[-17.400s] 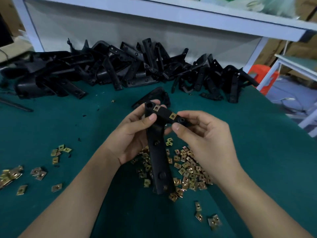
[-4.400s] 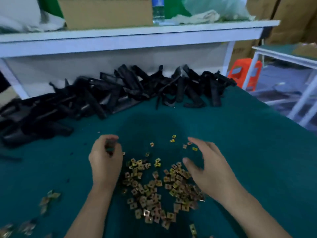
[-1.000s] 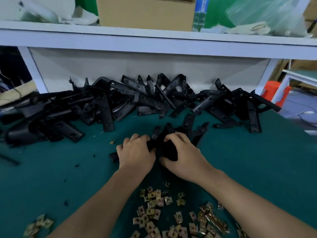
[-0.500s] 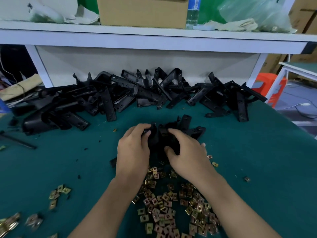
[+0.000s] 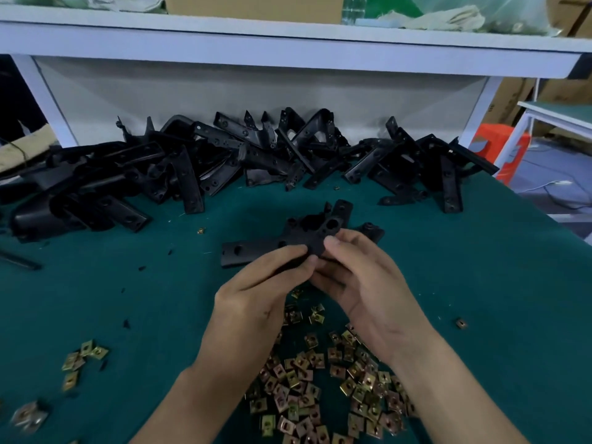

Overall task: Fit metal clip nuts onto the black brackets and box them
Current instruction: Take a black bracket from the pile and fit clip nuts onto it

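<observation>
Above the green-covered table point(image 5: 480, 283), the left hand point(image 5: 256, 299) and right hand point(image 5: 368, 290) both pinch one black bracket point(image 5: 256, 251), just over a scatter of brass clip nuts point(image 5: 320, 389). A heap of brackets point(image 5: 256, 155) lies against the white shelf unit point(image 5: 288, 46) behind.

The bracket point(image 5: 282, 243) between the left hand point(image 5: 253, 302) and right hand point(image 5: 371, 290) is plain black, as is the pile of brackets point(image 5: 256, 155) beyond them; the clip nuts point(image 5: 320, 379) beneath the wrists are brassy gold, the table cover point(image 5: 480, 283) around them is dark teal, and the shelf point(image 5: 288, 43) beyond is white.
</observation>
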Tool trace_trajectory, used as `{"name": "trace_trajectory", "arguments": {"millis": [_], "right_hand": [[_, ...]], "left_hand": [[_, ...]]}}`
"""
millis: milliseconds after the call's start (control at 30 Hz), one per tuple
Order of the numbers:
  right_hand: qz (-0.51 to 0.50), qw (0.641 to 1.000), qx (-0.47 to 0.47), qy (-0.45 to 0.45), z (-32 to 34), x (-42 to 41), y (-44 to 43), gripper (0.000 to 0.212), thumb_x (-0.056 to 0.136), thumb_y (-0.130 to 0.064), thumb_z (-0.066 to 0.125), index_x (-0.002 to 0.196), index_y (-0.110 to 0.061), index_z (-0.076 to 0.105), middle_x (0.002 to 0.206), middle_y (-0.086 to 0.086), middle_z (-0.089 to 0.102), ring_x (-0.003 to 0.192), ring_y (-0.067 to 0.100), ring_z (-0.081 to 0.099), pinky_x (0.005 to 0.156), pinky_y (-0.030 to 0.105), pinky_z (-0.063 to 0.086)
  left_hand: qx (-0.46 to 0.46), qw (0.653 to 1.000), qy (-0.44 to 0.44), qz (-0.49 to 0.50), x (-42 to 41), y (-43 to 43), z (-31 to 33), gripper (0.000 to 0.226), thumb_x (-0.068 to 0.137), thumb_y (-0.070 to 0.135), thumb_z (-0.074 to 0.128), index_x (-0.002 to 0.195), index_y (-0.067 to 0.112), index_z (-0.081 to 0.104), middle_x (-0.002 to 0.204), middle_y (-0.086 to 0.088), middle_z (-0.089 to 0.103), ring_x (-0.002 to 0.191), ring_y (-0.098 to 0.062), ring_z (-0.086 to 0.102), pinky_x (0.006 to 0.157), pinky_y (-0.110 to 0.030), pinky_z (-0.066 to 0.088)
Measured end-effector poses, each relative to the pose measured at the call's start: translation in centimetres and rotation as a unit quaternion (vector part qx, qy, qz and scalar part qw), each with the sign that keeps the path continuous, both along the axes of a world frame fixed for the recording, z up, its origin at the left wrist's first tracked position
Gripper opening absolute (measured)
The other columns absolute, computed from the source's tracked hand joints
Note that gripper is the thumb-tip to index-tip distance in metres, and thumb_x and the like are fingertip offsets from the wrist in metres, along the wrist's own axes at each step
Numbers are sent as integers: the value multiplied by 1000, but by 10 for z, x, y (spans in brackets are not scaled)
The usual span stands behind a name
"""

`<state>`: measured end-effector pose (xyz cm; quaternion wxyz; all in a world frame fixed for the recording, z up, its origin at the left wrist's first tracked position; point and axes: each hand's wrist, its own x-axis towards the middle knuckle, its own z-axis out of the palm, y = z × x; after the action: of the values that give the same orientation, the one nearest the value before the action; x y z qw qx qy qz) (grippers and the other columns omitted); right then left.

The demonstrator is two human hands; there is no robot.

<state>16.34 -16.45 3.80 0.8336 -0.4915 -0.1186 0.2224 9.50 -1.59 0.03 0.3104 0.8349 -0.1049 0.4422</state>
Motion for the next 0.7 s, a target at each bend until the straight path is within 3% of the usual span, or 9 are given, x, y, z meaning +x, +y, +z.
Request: {"name": "trace_trajectory", "arguments": {"millis": [133, 233, 300, 367, 433, 533, 600, 667, 700], "right_hand": [[-34, 998, 2, -52, -8, 1, 4, 12, 84, -18, 72, 93, -12, 76, 98, 10, 73, 93, 21, 69, 83, 30, 58], [-54, 998, 25, -34, -11, 3, 4, 6, 81, -15, 71, 85, -14, 76, 89, 8, 72, 85, 18, 68, 82, 32, 59], [-20, 999, 40, -29, -11, 4, 2, 5, 81, -14, 72, 85, -12, 75, 90, 10, 70, 85, 20, 68, 82, 33, 60], [33, 998, 37, -38, -11, -1, 2, 9, 82, -15, 75, 89, -10, 73, 98, 14, 69, 92, 24, 68, 82, 34, 60], [81, 995, 12, -59, -14, -7, 5, 9, 82, -17, 76, 88, -11, 75, 99, 12, 70, 95, 24, 70, 81, 32, 59], [69, 980, -115, -148, -16, -12, 7, 9, 85, -24, 77, 91, -16, 76, 91, -2, 72, 88, 12, 71, 76, 26, 59], [10, 890, -324, -320, -19, -10, 2, 21, 81, -41, 82, 96, -29, 74, 94, -16, 70, 91, 2, 66, 76, 17, 53], [64, 764, -475, -431, -22, -11, -2, 50, 68, -68, 80, 106, -39, 68, 106, -27, 56, 105, -7, 51, 84, 15, 44], [112, 732, -506, -443, -24, -13, -3, 60, 63, -76, 76, 111, -42, 65, 110, -29, 49, 110, -9, 44, 89, 15, 40]], "left_hand": [[-31, 999, 6, -16, 2, -1, -4, 50, 79, -26, 66, 113, 9, 77, 124, -2, 68, 121, -10, 63, 103, -24, 50], [-212, 975, 69, -17, -1, -6, -8, 35, 86, -6, 66, 107, 21, 68, 103, 11, 71, 98, -6, 69, 85, -22, 55], [-430, 888, 129, -100, 1, -9, -5, 19, 84, 22, 67, 103, 19, 68, 100, 4, 72, 91, -14, 70, 80, -31, 57], [-555, 785, 180, -208, 3, -3, -4, 39, 82, 41, 69, 112, 15, 73, 117, -9, 72, 112, -29, 66, 94, -41, 54], [-564, 746, 205, -290, 1, 4, 0, 54, 88, 44, 72, 128, 6, 67, 132, -17, 66, 127, -32, 60, 102, -38, 52], [-582, 712, 248, -304, -1, 11, 5, 55, 90, 40, 74, 130, 3, 66, 134, -20, 64, 127, -34, 60, 102, -38, 52], [-603, 698, 246, -298, 0, 16, 4, 42, 96, 37, 64, 126, 7, 70, 133, -18, 66, 125, -31, 62, 103, -37, 52], [-632, 678, 234, -293, 2, 20, 5, 42, 99, 34, 60, 132, 9, 67, 138, -15, 63, 129, -28, 59, 113, -42, 41], [-645, 671, 227, -285, 4, 23, 4, 45, 98, 34, 62, 135, 9, 64, 140, -14, 62, 131, -27, 58, 117, -44, 35]]}}
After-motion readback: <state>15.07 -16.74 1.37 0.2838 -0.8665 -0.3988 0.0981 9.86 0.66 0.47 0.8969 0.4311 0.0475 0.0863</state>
